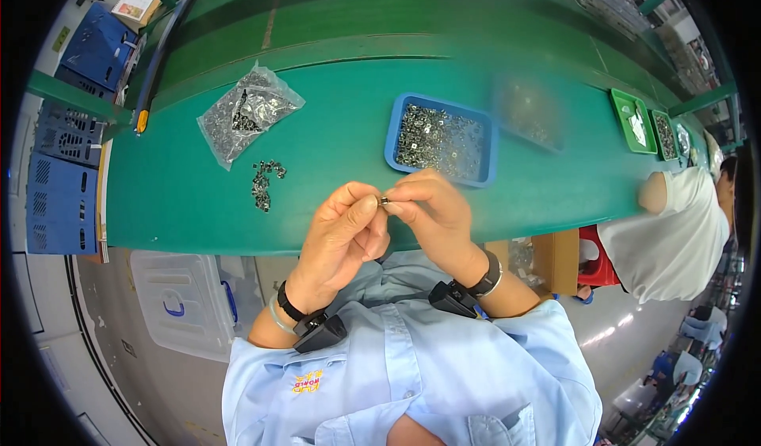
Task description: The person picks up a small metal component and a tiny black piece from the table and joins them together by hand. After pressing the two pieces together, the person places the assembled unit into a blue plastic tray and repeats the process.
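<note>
My left hand [342, 236] and my right hand [434, 212] meet above the near edge of the green table. Both pinch one small dark metal part [384, 201] between thumb and fingers; its exact kind is too small to make out. Just beyond my right hand sits a blue tray [391, 139] with many small metal parts [432, 135] in it. Further left, a loose cluster of small dark metal parts [261, 186] lies on the table. Behind that cluster is a clear plastic bag [273, 101] with more small parts inside.
A green conveyor belt [349, 10] runs behind the table [333, 121]. Green trays [633, 121] stand at the far right, near a person in a white shirt [670, 232]. Blue crates [62, 200] are stacked at the left. A clear lidded box [178, 299] is on the floor.
</note>
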Demonstrator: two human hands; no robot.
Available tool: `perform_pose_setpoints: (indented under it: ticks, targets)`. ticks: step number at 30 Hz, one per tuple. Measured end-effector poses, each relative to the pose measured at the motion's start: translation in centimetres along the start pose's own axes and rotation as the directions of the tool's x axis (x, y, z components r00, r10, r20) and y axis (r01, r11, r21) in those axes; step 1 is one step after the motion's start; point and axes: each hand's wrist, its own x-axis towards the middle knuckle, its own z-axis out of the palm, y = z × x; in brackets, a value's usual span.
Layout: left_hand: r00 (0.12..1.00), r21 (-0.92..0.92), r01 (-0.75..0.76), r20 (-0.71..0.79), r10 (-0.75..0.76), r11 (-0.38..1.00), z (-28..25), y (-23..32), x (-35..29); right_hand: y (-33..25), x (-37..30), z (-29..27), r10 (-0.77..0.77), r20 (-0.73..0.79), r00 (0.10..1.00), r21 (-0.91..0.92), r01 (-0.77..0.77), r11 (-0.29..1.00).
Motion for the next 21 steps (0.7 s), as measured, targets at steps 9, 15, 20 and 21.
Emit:
perform_pose_setpoints:
  ticks: [9, 15, 20, 21]
  targets:
    - [0.998, -0.073, 0.001, 0.060, 0.003, 0.997, -0.8, -0.2, -0.1, -0.1, 0.2, 0.5, -0.028, 0.018, 0.999, 0.039, 0.027, 0.999]
    - [0.998, 0.093, 0.031, 0.044, -0.036, 0.995, -0.6, 1.2, -0.3, -0.1, 0.4, 0.5, -0.119, 0.045, 0.992, -0.090, 0.123, 0.988]
    - [0.997, 0.205, 0.063, 0.021, -0.068, 0.977, -1.7, 1.5, -0.1, -0.1, 0.5, 0.0, -0.076, 0.127, 0.989, -0.157, 0.096, 0.983]
    - [0.997, 0.199, 0.076, 0.017, -0.081, 0.977, -1.7, 1.4, -0.2, 0.0, 0.5, 0.0, -0.062, 0.133, 0.989, -0.149, 0.082, 0.985]
